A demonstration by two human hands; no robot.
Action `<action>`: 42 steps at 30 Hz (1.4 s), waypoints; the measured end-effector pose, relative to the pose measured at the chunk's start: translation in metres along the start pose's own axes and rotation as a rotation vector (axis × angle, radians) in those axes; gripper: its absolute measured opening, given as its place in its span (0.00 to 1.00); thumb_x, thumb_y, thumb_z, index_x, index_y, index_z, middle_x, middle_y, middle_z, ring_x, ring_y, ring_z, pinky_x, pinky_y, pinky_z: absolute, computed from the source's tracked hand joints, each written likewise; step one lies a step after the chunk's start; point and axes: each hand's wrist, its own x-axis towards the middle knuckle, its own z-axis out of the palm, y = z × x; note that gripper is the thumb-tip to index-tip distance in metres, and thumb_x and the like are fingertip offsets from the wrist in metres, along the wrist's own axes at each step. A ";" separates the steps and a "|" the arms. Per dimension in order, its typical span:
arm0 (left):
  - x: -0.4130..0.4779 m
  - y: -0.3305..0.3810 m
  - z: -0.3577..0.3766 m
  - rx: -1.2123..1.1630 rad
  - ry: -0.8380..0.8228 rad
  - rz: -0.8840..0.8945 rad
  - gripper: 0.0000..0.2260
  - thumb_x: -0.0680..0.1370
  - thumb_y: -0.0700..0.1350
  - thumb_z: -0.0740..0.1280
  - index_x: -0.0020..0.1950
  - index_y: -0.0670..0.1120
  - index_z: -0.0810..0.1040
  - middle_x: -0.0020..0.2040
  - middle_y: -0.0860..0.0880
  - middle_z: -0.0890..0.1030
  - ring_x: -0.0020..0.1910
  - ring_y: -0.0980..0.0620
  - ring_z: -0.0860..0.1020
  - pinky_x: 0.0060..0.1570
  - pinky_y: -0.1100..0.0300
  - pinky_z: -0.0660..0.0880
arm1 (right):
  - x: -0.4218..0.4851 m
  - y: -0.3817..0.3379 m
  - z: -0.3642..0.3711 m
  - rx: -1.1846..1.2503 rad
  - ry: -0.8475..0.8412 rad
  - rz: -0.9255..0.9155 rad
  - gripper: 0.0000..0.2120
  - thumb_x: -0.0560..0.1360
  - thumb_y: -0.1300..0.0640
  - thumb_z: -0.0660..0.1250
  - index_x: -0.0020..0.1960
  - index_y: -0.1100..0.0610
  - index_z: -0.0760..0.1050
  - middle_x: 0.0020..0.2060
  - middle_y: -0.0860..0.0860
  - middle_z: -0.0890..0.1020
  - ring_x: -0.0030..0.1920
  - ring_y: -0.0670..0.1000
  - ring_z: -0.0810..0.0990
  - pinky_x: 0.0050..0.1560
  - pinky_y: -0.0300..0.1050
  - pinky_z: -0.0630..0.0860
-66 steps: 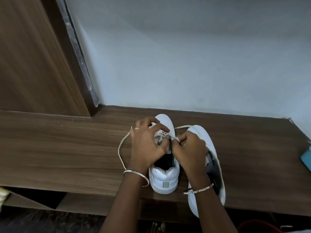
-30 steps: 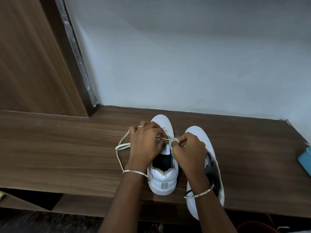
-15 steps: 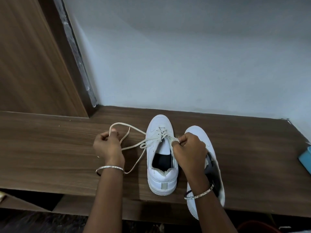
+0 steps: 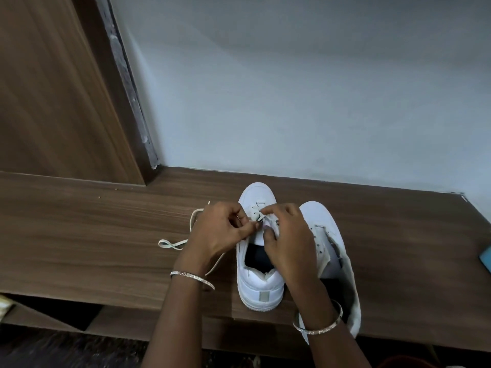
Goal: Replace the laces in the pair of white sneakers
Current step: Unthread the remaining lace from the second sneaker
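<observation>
Two white sneakers stand side by side on a brown wooden shelf (image 4: 79, 235), toes toward the wall. The left sneaker (image 4: 259, 285) is partly laced with an off-white lace (image 4: 170, 244) whose slack loops onto the wood to its left. My left hand (image 4: 220, 232) pinches the lace at the sneaker's eyelets. My right hand (image 4: 288, 240) is over the tongue, with its fingers curled on the lace at the same spot. The right sneaker (image 4: 326, 224) has bare eyelets and is partly hidden by my right forearm.
A pale wall (image 4: 292, 102) closes the back of the shelf and a wooden panel (image 4: 53, 88) stands at the left. A light blue object (image 4: 486, 260) shows at the right edge. The shelf's front edge drops to a dark floor.
My left hand, which had drawn the lace out to the left, has come back to the left sneaker's eyelets. The lace slack now lies in a loop on the wood.
</observation>
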 end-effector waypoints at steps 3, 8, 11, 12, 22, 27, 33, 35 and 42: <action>-0.001 -0.006 -0.004 -0.190 -0.072 -0.063 0.10 0.75 0.47 0.75 0.37 0.45 0.79 0.29 0.47 0.83 0.26 0.48 0.82 0.31 0.60 0.75 | 0.001 -0.001 0.006 -0.060 -0.020 -0.043 0.14 0.74 0.57 0.71 0.58 0.47 0.77 0.57 0.45 0.75 0.57 0.49 0.77 0.48 0.50 0.80; -0.001 -0.009 -0.005 -0.300 -0.102 -0.092 0.11 0.76 0.43 0.75 0.36 0.43 0.78 0.29 0.43 0.83 0.26 0.45 0.81 0.31 0.60 0.75 | 0.007 -0.004 0.012 -0.132 0.097 -0.106 0.04 0.74 0.56 0.70 0.48 0.51 0.77 0.46 0.48 0.79 0.48 0.53 0.78 0.40 0.49 0.77; 0.001 -0.012 -0.004 -0.313 -0.104 -0.092 0.12 0.75 0.41 0.75 0.34 0.44 0.77 0.29 0.41 0.82 0.25 0.45 0.80 0.31 0.62 0.73 | 0.008 -0.007 0.013 -0.062 0.166 -0.004 0.04 0.78 0.54 0.64 0.47 0.53 0.71 0.38 0.51 0.80 0.38 0.56 0.79 0.35 0.52 0.76; 0.002 -0.013 -0.004 -0.316 -0.104 -0.090 0.12 0.75 0.40 0.75 0.34 0.44 0.77 0.28 0.41 0.82 0.25 0.45 0.80 0.31 0.62 0.73 | 0.008 -0.008 0.013 -0.022 0.185 0.051 0.05 0.79 0.53 0.63 0.47 0.54 0.70 0.35 0.52 0.80 0.36 0.57 0.79 0.34 0.53 0.76; 0.002 -0.014 -0.003 -0.374 -0.128 -0.109 0.11 0.75 0.39 0.74 0.35 0.38 0.77 0.27 0.40 0.81 0.22 0.50 0.78 0.28 0.63 0.72 | 0.030 0.005 -0.012 1.005 0.134 0.752 0.10 0.81 0.55 0.64 0.45 0.61 0.76 0.38 0.59 0.82 0.33 0.52 0.82 0.30 0.42 0.78; 0.004 -0.018 -0.005 -0.435 -0.155 -0.106 0.12 0.75 0.39 0.75 0.34 0.40 0.77 0.28 0.38 0.81 0.21 0.50 0.78 0.27 0.63 0.72 | 0.028 0.020 -0.035 0.371 0.290 0.291 0.14 0.68 0.69 0.62 0.43 0.53 0.80 0.44 0.47 0.83 0.45 0.49 0.81 0.47 0.52 0.80; 0.005 -0.019 -0.005 -0.453 -0.170 -0.086 0.11 0.75 0.39 0.75 0.34 0.40 0.77 0.28 0.40 0.81 0.21 0.50 0.78 0.27 0.63 0.72 | 0.017 0.000 -0.015 -0.011 -0.038 -0.066 0.06 0.70 0.48 0.70 0.46 0.47 0.82 0.46 0.41 0.82 0.54 0.48 0.76 0.54 0.52 0.72; 0.006 -0.019 -0.005 -0.451 -0.174 -0.075 0.11 0.75 0.40 0.75 0.34 0.41 0.78 0.29 0.39 0.82 0.22 0.49 0.78 0.28 0.63 0.73 | 0.018 -0.001 -0.006 -0.129 -0.048 -0.081 0.06 0.70 0.45 0.72 0.43 0.47 0.83 0.44 0.43 0.82 0.54 0.51 0.76 0.51 0.52 0.71; 0.007 -0.022 -0.007 -0.493 -0.181 -0.090 0.11 0.73 0.40 0.76 0.33 0.41 0.77 0.28 0.39 0.81 0.21 0.51 0.77 0.26 0.65 0.71 | 0.022 0.005 -0.016 0.123 0.239 0.045 0.06 0.73 0.54 0.71 0.38 0.49 0.77 0.38 0.45 0.82 0.44 0.54 0.80 0.48 0.53 0.75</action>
